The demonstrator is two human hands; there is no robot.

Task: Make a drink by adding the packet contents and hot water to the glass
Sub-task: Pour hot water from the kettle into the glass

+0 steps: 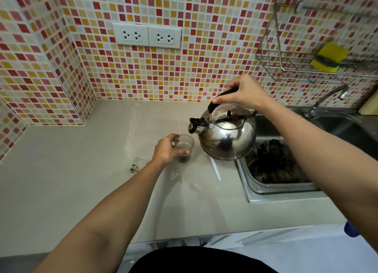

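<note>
A small clear glass (185, 148) stands on the beige counter (92, 160) with dark powder or liquid at its bottom. My left hand (167, 151) wraps around its left side. My right hand (243, 92) grips the black handle of a shiny steel kettle (227, 135), held in the air just right of the glass. Its capped spout (195, 125) points left, above and slightly right of the glass rim. A torn, opened packet (138, 165) lies flat on the counter left of my left wrist.
A white strip (215, 168) lies on the counter below the kettle. A steel sink (282, 166) with dark contents and a tap (327, 100) sit to the right. A wire rack (296, 68) holding a yellow sponge (329, 57) hangs on the tiled wall. Sockets (147, 35) are behind.
</note>
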